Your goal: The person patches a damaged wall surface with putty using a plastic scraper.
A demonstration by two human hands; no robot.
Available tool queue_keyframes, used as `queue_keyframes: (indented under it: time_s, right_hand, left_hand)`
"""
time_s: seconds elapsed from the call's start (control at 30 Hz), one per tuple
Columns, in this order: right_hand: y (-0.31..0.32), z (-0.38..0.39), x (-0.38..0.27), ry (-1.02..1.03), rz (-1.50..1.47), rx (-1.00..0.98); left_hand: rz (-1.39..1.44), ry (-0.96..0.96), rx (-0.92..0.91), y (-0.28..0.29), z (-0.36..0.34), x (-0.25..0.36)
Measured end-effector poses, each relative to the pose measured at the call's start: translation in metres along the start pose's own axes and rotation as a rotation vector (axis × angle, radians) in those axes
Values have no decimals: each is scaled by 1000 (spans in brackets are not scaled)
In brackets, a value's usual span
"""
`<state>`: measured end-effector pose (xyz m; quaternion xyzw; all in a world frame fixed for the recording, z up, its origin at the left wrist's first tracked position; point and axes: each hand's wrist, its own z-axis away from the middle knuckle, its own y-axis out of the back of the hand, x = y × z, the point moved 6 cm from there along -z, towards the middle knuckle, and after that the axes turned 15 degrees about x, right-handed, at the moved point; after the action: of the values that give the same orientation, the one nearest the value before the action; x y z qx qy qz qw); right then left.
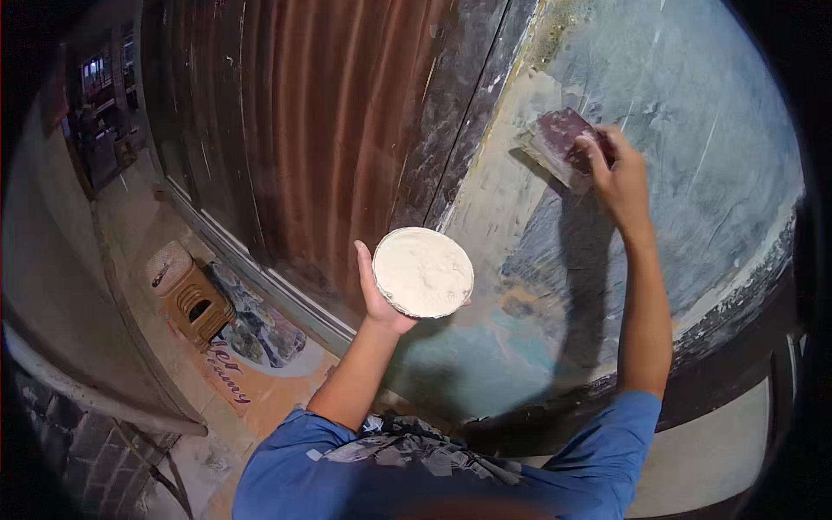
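Observation:
In my left hand rests a round tub of off-white putty, its surface uneven and close to the rim. The palm and fingers support it from below and the left side. Up at the right, my right hand grips a dark maroon putty spreader with a pale, putty-smeared edge. That edge lies at the wall, on a strip of fresh-looking pale putty running down beside the dark frame. Bluish-grey patchy wall spreads around the right hand, with the arm's shadow across it.
A brown corrugated door or panel stands left of the wall, edged by a dark frame. Lower left, a brown plastic stool sits on a printed orange sheet on the floor. A pale curved wall borders the far left.

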<state>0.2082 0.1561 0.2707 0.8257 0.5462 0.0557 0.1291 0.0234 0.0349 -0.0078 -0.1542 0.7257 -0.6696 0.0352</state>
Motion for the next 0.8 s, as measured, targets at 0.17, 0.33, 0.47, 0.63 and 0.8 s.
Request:
queue_keyframes:
  time_s: [0.17, 0.33, 0.47, 0.63, 0.8]
  right_hand:
    - [10, -21, -2, -31, 119, 69]
    - [21, 25, 9, -476, -386, 118]
    - [11, 138, 14, -502, -454, 146]
    - [-29, 281, 46, -1267, -971, 99]
    - [-20, 331, 57, -1366, -945, 108]
  left_hand:
    - [4, 20, 25, 1, 3, -10]
    - [-82, -54, 79, 29, 0, -11]
    - [-101, -47, 41, 24, 12, -14]
    - [-95, -13, 25, 8, 23, -36]
    - [-87, 28, -62, 6, 38, -56]
